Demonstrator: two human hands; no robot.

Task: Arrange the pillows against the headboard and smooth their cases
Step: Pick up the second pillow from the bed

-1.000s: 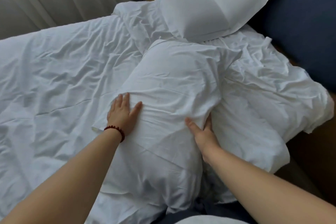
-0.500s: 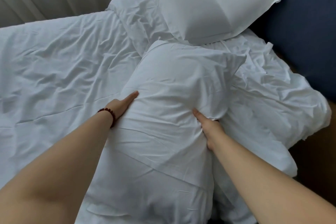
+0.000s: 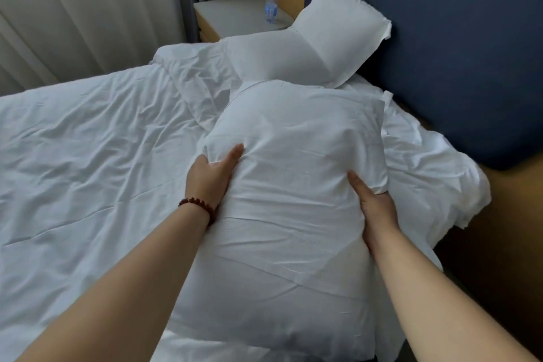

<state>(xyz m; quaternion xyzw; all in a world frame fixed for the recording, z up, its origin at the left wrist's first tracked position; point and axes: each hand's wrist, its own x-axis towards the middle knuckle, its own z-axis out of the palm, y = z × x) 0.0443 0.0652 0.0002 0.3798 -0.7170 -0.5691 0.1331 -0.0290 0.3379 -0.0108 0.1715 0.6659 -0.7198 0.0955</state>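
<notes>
A large white pillow (image 3: 291,185) is held up off the bed in front of me, its case creased across the middle. My left hand (image 3: 210,176), with a red bead bracelet at the wrist, grips its left side. My right hand (image 3: 373,203) grips its right side, fingers tucked behind the edge. A second white pillow (image 3: 332,35) leans bent against the dark blue headboard (image 3: 458,53) at the far end, half lying on the bed.
A rumpled white duvet (image 3: 88,156) covers the bed, bunched at the right edge (image 3: 440,173). A bedside table (image 3: 235,15) with a water bottle (image 3: 271,4) stands beyond the pillows. Pale curtains (image 3: 82,9) hang on the left. A wooden bed frame (image 3: 499,229) runs along the right.
Both hands moved from pressing on the pillow to gripping its sides. The pillow has risen off the bed toward me, and my view has tilted up toward the headboard.
</notes>
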